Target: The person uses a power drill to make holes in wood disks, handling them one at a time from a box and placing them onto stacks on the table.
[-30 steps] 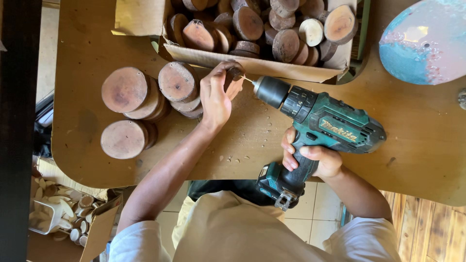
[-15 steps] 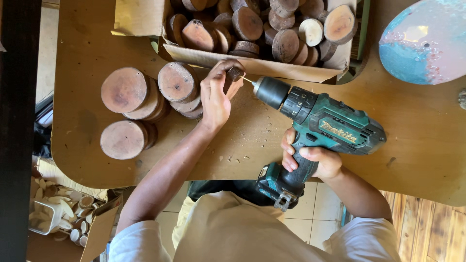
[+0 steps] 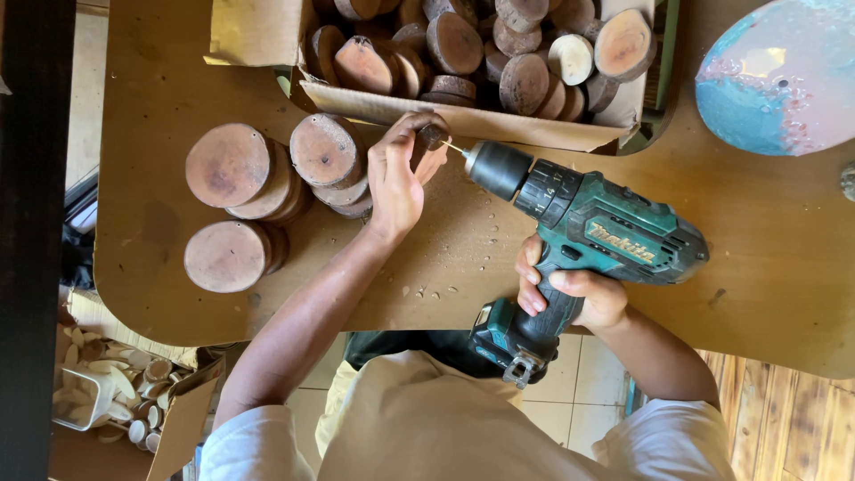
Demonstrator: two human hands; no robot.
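You are in a small woodcraft workshop. Just beyond your fingers (image 3: 419, 134) stands an open brown cardboard box (image 3: 463, 116) heaped with round sawn wood slices (image 3: 454, 40), bark still on their edges. Left of your fingers, stacks of flat reddish-brown wooden discs (image 3: 230, 165) lie on the worn plywood worktop (image 3: 775, 267), with pale wood chips (image 3: 427, 289) scattered below your fingers. Your right-hand fingers (image 3: 543, 285) wrap a teal and black cordless drill (image 3: 588, 236).

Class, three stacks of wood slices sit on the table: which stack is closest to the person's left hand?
The upper right stack, beside the left hand; the other two stacks lie farther left.
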